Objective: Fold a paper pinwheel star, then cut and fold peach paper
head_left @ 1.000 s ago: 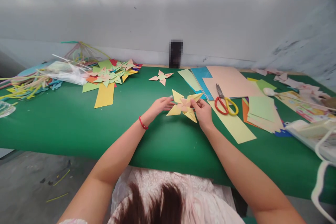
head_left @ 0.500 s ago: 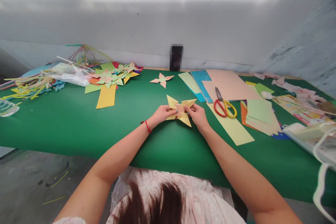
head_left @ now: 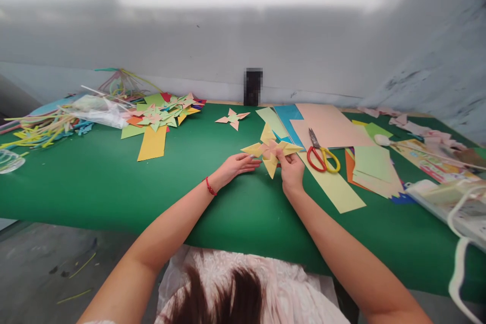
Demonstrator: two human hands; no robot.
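Note:
A folded paper star [head_left: 269, 149] with pale yellow points and a pink centre is held above the green table. My right hand [head_left: 292, 169] pinches it between thumb and fingers at its right side. My left hand [head_left: 236, 168] is beside the star's left point, fingers stretched out and not gripping it; whether they touch it I cannot tell. Beyond the hands lies a smaller pink paper star [head_left: 232, 118] with a light green centre. To the right are scissors [head_left: 321, 154] with one red and one yellow handle, resting on paper sheets.
At the back left lies a pile of folded paper stars [head_left: 163, 114] with a yellow paper strip [head_left: 152, 143] in front. Thin coloured strips [head_left: 41, 129] heap at the far left. Large pink sheets [head_left: 334, 126], a pale yellow strip [head_left: 337, 187] and a white cable [head_left: 457, 273] are on the right.
The yellow star has turned and shifted right in my right hand. My left hand has let go of its centre, and its fingers have straightened out.

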